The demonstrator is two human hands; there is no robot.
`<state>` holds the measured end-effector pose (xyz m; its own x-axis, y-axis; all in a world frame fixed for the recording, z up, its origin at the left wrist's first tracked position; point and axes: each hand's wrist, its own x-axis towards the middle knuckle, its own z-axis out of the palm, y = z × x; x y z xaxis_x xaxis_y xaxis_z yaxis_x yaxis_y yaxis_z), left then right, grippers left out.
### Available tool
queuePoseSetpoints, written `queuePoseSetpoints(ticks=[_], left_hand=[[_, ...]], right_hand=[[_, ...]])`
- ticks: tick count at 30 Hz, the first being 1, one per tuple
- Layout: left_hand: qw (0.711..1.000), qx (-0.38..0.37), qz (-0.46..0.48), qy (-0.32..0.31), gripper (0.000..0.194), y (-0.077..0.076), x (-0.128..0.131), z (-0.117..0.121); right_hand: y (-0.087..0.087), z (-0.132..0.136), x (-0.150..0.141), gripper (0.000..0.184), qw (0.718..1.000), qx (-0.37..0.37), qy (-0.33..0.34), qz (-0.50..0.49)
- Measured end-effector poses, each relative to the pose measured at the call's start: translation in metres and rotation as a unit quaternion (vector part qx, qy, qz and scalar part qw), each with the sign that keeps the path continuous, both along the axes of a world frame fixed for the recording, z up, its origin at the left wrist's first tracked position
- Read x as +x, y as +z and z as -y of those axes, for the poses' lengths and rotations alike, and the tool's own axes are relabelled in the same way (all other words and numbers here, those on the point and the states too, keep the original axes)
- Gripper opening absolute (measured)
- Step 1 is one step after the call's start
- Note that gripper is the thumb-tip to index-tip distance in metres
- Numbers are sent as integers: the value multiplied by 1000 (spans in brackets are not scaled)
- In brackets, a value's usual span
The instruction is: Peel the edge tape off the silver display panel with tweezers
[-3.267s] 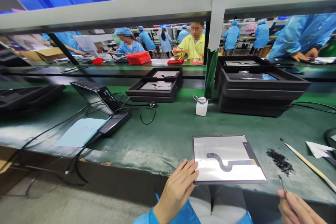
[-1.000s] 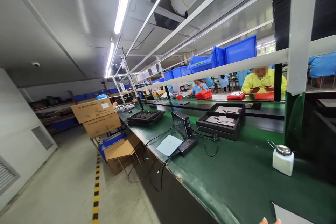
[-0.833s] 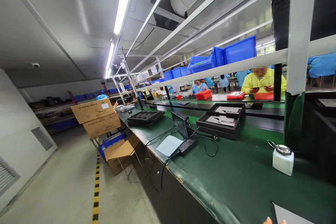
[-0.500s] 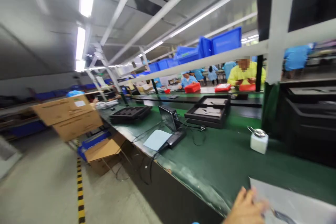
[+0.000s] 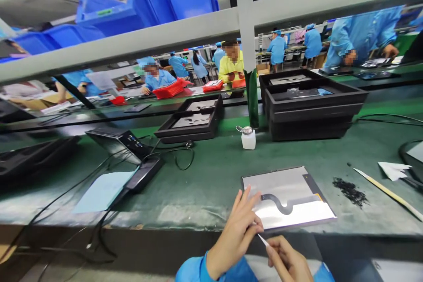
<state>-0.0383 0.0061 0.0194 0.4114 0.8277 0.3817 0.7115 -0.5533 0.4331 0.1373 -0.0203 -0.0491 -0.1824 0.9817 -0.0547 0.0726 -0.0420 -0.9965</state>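
A thin white pointed piece runs between my two hands in front of the bench edge; its kind is unclear. My right hand pinches its lower end. On my left hand the thumb and forefinger are pinched together at the other end, and what lies between them is hidden. The other left fingers stretch over the left edge of a flat display panel. This panel lies on the green bench, its silvery back up, with a curved dark flex cable across it.
Right of the panel are black scraps, a pale pointed stick and a crumpled white wipe. Behind stand a white dispenser bottle and stacked black trays. Cables, a small monitor and blue paper lie left. Co-workers sit beyond.
My view has swung right and down, bringing the whole panel and both hands into sight. Earlier only one blurred hand showed at the panel; now the hands meet at the white piece.
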Motion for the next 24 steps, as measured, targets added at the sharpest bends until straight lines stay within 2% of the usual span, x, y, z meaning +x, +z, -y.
queuePoseSetpoints(ticks=[3, 5, 10, 14, 17, 21, 24], left_hand=[[1000, -3, -13, -15, 18, -1, 3, -9], [1000, -1, -25, -2, 18, -2, 2, -9], [997, 39, -52, 51, 18, -3, -7, 13], [992, 74, -93, 32, 20, -4, -7, 28], [988, 102, -113, 3, 20, -1, 3, 22], [983, 105, -142, -46, 14, 8, 16, -2], [989, 76, -119, -36, 14, 10, 13, -12]], right_hand=[[0, 0, -1, 47, 999, -18, 19, -22], [-1, -1, -2, 49, 998, -47, 21, -48], [-2, 0, -7, 59, 983, -128, 51, -123], [-6, 0, -7, 63, 978, -138, 89, -129], [-6, 0, -3, 55, 983, -107, 103, -108], [2, 1, 3, 44, 997, 5, 70, -17], [7, 2, 3, 52, 998, 20, 48, 22]])
